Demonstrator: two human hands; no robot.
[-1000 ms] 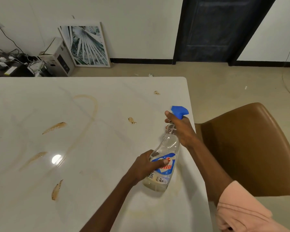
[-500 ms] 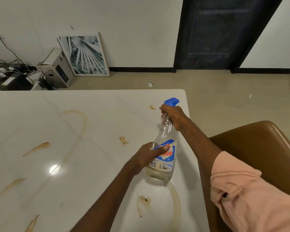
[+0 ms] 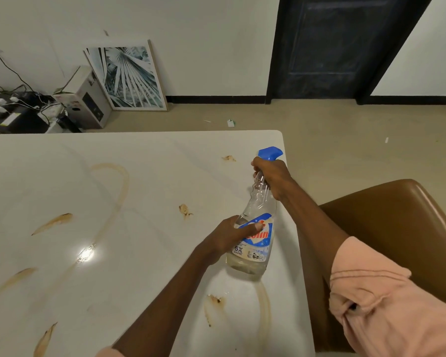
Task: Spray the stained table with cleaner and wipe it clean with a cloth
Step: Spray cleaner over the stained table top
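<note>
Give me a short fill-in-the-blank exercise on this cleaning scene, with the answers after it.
1. The right hand grips the spray bottle just under its ____ nozzle.
2. The left hand holds the bottle at its ____.
3. Brown stains mark the white ____.
4. The chair beside the table is ____ in colour.

Answers: blue; label; table; brown

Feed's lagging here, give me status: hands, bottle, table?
Right hand grips spray bottle neck under the blue trigger head; left hand holds its body. Brown stains unwiped on table. No cloth in view.
</note>
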